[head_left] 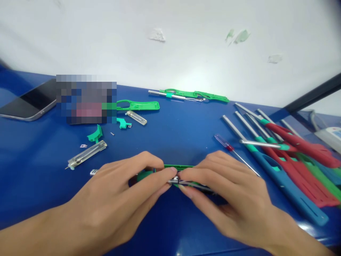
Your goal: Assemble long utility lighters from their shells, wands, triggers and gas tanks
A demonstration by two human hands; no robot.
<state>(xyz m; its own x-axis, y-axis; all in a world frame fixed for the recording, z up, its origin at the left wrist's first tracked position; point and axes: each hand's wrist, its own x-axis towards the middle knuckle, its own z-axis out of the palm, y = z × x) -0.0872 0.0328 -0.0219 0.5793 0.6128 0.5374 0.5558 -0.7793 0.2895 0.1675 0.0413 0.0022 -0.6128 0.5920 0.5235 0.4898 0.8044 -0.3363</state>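
Observation:
Near the front of the table, my left hand and my right hand meet over an opened green lighter casing. Both are closed, thumb and fingers pinching at small metal parts in the casing's middle. My fingers cover most of the casing and those parts. A thin metal strip or wire runs out under my right fingers. Just beyond my left hand lies a clear fuel tank, with a teal trigger behind it. A screwdriver with a clear and red handle rests beyond my right hand.
Several long lighters in blue, red and green lie piled at the right. Along the back are green casing halves, a metal lighter tube and another clear tank. A phone lies far left, beside a blurred-out patch.

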